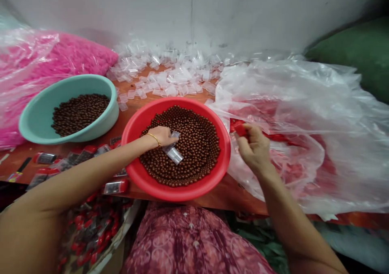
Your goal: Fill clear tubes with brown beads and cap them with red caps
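Note:
Over the red basin (178, 195), my left hand (162, 137) is closed on small clear plastic boxes (174, 154), at least two of them. Round brown beads (194, 144) fill the basin beneath. To its right, my right hand (253, 148) pinches a red cap (241, 129) between thumb and fingers. That hand is at the mouth of a large clear plastic bag (319, 91) with red pieces inside. A gold bracelet circles my left wrist.
A teal basin (103, 124) of brown beads stands at left, by a bag of pink pieces (75, 55). Clear boxes (179, 81) lie scattered along the wall. Filled red-capped boxes (115, 187) rest near the table edge, with more in a carton (94, 229) below.

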`<state>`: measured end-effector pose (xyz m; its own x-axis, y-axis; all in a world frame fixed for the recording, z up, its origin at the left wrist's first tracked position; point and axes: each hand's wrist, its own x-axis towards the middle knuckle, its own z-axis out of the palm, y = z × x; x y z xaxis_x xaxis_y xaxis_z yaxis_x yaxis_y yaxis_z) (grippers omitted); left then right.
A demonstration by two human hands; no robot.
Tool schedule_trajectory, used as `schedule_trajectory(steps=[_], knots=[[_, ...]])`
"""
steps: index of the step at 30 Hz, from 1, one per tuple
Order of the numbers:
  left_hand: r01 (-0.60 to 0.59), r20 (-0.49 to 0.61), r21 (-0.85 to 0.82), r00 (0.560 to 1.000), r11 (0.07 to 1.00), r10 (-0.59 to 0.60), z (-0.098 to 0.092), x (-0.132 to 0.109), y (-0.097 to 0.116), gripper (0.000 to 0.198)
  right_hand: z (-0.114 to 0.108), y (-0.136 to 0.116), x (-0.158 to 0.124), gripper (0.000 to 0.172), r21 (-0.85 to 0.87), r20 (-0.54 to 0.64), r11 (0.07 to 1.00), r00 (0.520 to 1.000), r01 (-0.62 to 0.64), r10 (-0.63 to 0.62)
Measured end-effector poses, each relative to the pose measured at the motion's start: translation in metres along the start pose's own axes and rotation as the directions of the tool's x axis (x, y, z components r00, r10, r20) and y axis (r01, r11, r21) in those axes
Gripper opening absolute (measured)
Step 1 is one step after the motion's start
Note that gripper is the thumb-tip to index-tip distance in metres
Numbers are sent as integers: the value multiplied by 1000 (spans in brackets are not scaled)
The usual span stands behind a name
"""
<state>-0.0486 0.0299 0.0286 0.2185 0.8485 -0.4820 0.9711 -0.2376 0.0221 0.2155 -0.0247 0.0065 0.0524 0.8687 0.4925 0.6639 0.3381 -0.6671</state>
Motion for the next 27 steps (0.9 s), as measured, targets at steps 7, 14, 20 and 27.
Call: schedule_trajectory(steps=[7, 14, 20, 27], knots=[[-23, -141, 104, 989, 994, 38, 4, 6, -10, 40, 36, -29, -3, 20, 72, 249, 979, 947, 192, -204], [-595, -18, 388, 759, 704, 651, 1, 23, -34, 33, 34, -27, 0, 23, 68, 308, 996, 949, 48, -67], [-430, -53, 383, 873, 818, 484, -1, 16, -38, 36, 35, -25, -3, 21, 109, 290, 994, 957, -19, -13], [-270, 2, 344, 958, 899, 287, -6, 20, -26, 30, 36, -24, -4, 18, 215, 265, 976, 964, -44, -14]])
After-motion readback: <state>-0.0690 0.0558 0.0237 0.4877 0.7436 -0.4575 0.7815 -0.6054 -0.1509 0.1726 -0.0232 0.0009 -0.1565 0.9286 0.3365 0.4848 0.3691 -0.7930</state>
